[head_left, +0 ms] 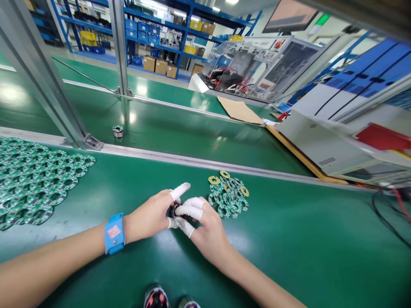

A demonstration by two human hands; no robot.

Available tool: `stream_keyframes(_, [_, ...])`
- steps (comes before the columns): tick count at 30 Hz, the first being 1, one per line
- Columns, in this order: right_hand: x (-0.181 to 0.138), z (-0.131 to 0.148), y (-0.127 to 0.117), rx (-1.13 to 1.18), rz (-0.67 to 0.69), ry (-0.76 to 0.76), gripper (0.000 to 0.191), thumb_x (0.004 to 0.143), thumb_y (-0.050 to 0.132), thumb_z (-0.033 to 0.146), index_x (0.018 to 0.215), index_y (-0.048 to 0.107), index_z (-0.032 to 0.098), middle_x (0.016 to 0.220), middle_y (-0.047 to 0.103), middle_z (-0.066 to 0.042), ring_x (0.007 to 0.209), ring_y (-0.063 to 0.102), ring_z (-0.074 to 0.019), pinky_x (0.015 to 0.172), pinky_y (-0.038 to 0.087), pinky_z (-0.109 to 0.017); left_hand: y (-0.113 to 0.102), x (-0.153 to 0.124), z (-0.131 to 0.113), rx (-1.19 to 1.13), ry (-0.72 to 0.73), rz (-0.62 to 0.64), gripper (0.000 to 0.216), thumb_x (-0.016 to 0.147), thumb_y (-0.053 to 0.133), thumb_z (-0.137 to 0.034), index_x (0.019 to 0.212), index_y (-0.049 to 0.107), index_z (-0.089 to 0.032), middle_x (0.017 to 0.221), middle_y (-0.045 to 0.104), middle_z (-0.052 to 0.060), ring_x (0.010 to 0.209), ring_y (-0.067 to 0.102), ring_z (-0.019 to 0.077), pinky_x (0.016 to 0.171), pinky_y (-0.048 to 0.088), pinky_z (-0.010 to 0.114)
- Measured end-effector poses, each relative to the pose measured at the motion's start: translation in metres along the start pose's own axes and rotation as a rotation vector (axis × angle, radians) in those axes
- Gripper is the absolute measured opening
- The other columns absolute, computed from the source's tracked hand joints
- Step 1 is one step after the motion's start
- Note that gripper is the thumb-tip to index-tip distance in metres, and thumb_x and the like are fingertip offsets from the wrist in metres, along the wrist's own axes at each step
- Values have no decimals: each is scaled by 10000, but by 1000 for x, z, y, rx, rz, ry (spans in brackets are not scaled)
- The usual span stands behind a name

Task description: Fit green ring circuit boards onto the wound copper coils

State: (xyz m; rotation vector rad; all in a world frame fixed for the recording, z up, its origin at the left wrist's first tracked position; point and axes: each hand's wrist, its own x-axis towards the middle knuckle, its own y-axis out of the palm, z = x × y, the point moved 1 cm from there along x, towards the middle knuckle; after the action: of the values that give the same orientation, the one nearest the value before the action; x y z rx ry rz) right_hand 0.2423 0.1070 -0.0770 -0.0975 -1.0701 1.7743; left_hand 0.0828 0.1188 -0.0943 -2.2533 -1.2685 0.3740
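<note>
My left hand [153, 216] and my right hand [202, 224] meet over the green bench top [289, 248], both with white finger cots. Between their fingertips sits a small dark round part [176, 211], mostly hidden, which both hands pinch. A blue wrist strap [114, 233] is on my left wrist. Just right of my hands lies a small pile of green ring-shaped circuit boards [228, 199] with a few yellow rings [214, 180] at its top edge.
A large sheet of joined green ring boards [32, 182] covers the bench at left. A small wound metal part [117, 131] stands on the conveyor belt behind. White equipment cabinet [324, 141] at right, black cables [385, 218], aluminium frame posts [48, 85], cardboard sheet [240, 111].
</note>
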Motion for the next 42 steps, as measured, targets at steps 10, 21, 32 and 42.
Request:
stream_keyframes(10, [-8,8,-2,-20,-80,-28,203,810,519,86,901,653,208,819,676,-41,732,609,-177,630,507,-292,-1,-4,-3,247,-24,-37,354,708,708,-226,1037,583,-191,899,474,20,826,494,170,734,421,272])
stream_keyframes(21, [-15,16,2,-332,335,-549,359,898,325,80,744,640,158,733,653,-103,695,588,-205,584,517,-311,-4,-7,0,324,-72,-39,158,737,569,-101,874,586,-179,839,536,16,772,528,164,701,418,261])
stream_keyframes(32, [14,-30,-54,-665,220,51,280,734,478,81,920,677,147,1055,635,-162,1027,550,-333,830,473,-504,-5,-6,-2,301,-120,-12,256,700,707,-311,872,575,-174,864,554,21,769,545,179,692,433,277])
stream_keyframes(42, [23,-30,-60,101,65,354,164,765,595,310,835,685,192,775,691,-48,687,633,-208,641,533,-346,-33,-5,-25,80,-4,-156,167,830,458,-150,938,581,-182,870,573,14,792,522,149,721,418,267])
